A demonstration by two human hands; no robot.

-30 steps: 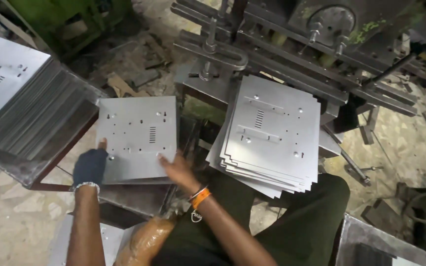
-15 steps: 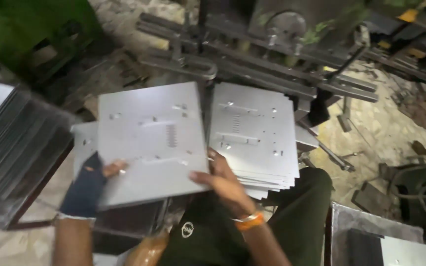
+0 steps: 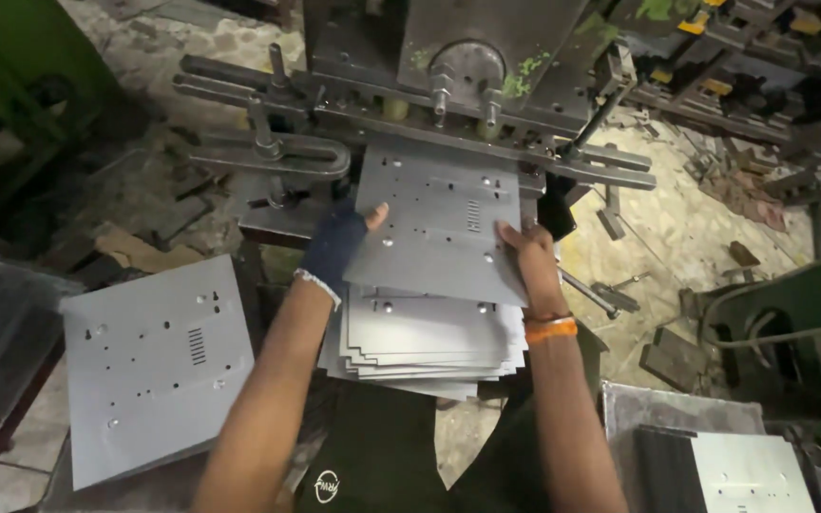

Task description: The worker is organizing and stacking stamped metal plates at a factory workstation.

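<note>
Two hands, the left hand (image 3: 339,242) in a dark fingerless glove and the bare right hand (image 3: 525,261), are clasped on opposite edges of a flat, grey punched sheet-metal plate (image 3: 439,223), held level over the staggered plate stack (image 3: 425,342) at the press (image 3: 448,57) for squareness.
</note>
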